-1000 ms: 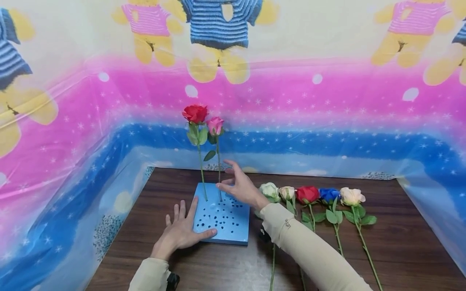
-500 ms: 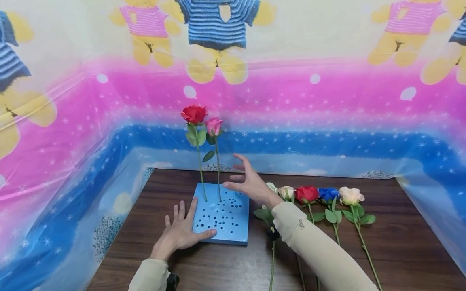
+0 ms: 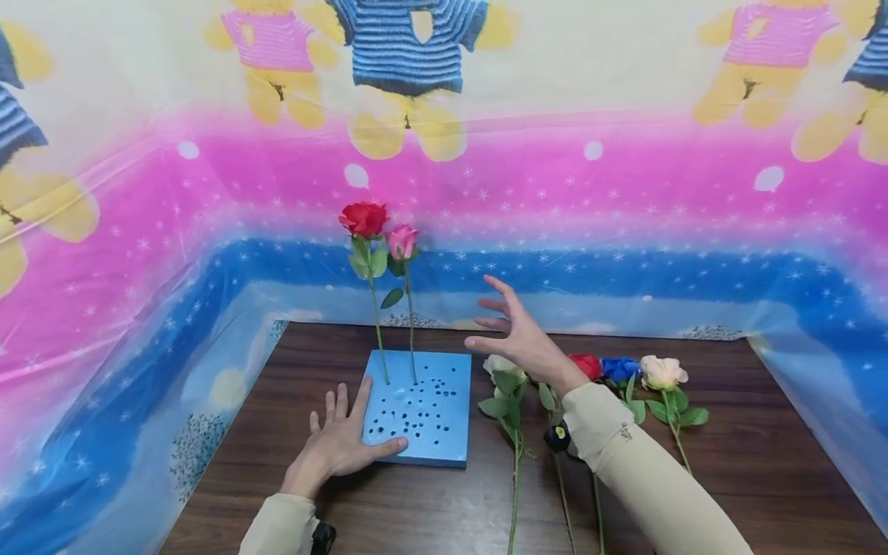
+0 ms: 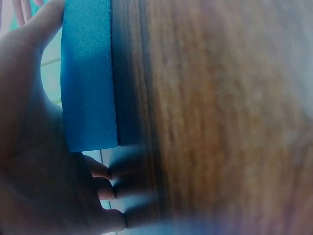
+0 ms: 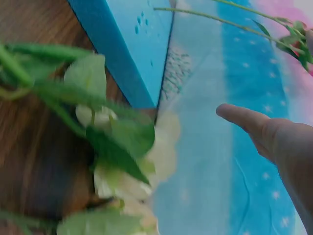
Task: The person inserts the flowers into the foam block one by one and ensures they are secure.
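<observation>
A blue foam block (image 3: 437, 416) dotted with holes lies on the dark wooden table. Near its back edge a red rose (image 3: 364, 220) and a pink rose (image 3: 402, 241) stand upright, their stems stuck in it. My left hand (image 3: 340, 447) rests at the block's left side, fingers spread, thumb over the front corner; the left wrist view shows the block's blue side (image 4: 90, 78) against the palm. Holding nothing, my right hand (image 3: 523, 335) hovers above the table right of the block, fingers apart. Below it lies a white rose (image 3: 501, 366), whose leaves (image 5: 122, 137) fill the right wrist view's left part.
Right of the block several roses lie in a row, stems toward me: a red one (image 3: 586, 365), a blue one (image 3: 620, 370) and a cream one (image 3: 664, 373) among them. My right sleeve covers some stems. A printed cloth (image 3: 527, 270) hangs behind the table (image 3: 416, 509).
My right hand has left the pink rose's stem and moved right, over the lying roses. The pink rose stays upright in the block. My left hand keeps its place on the block.
</observation>
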The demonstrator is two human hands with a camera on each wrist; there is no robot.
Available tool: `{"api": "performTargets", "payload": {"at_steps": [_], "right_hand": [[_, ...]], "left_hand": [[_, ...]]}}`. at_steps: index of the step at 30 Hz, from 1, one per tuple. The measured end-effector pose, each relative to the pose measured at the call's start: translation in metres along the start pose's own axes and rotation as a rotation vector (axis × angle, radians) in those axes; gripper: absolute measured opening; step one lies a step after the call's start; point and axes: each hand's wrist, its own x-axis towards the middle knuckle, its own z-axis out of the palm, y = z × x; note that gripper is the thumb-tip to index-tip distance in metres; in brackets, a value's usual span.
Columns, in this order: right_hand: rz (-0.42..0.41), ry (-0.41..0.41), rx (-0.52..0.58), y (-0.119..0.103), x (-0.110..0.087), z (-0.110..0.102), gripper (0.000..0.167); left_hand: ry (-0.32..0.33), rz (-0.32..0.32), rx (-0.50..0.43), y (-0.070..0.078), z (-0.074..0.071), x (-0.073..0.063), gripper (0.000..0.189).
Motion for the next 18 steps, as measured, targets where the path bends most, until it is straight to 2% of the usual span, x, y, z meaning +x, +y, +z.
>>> {"api": "performTargets", "payload": {"at_steps": [10, 18], "right_hand": [[0.002, 0.04, -0.001, -0.015, -0.03, -0.042, 0.11], [0.003, 0.091, 0.0, -0.022, -0.063, -0.08, 0.112]], "left_hand": [[-0.022, -0.016, -0.014, 0.0, 0.001, 0.002, 0.137], [-0.034, -0.012, -0.012, 0.001, 0.0, 0.002, 0.136]]}}
